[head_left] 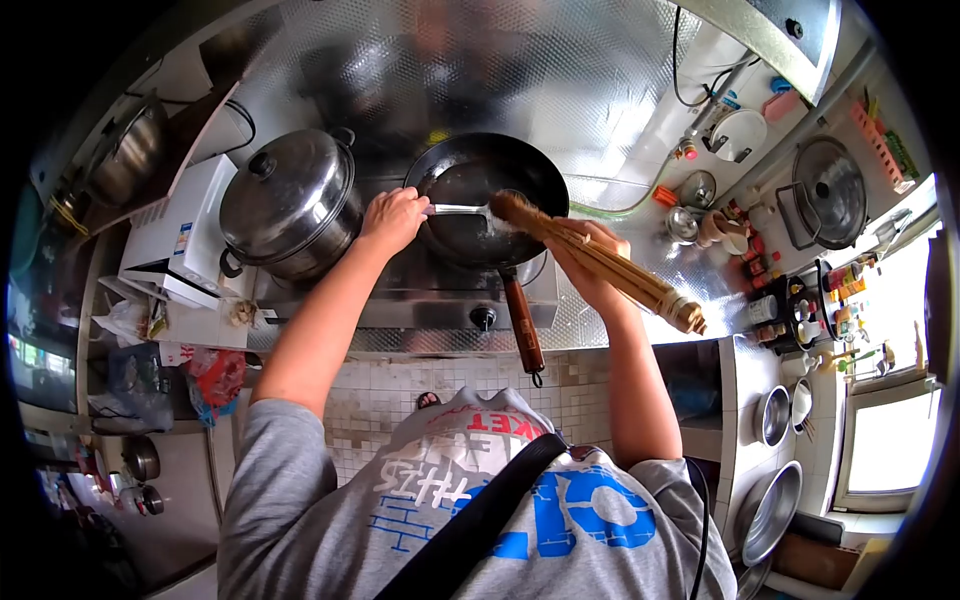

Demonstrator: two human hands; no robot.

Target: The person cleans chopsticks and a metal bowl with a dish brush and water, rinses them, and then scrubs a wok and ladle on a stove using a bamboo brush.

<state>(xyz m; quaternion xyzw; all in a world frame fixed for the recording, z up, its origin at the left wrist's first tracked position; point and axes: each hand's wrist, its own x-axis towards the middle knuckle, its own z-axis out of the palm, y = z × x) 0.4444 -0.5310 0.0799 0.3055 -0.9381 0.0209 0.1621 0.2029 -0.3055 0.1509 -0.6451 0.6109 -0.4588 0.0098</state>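
Note:
My left hand (pixel 394 218) is closed around the end of a silver-handled cooking utensil (pixel 460 210), held level over the black frying pan (pixel 445 165). Its head is mostly hidden by bristles, so I cannot tell whether it is a spatula or a ladle. A bundled bamboo brush (pixel 625 272) is gripped in my right hand (pixel 592 262), its frayed brown end against or just above the utensil's head. The pan rests on the stove (pixel 420 312), its wooden handle pointing toward me.
A large lidded steel pot (pixel 290 205) stands left of the pan. Farther left is a white box-shaped appliance (pixel 190 235). Seasoning bottles (pixel 765 308) crowd the right side, below a hanging pan lid (pixel 828 190). Metal bowls (pixel 770 510) sit at the lower right.

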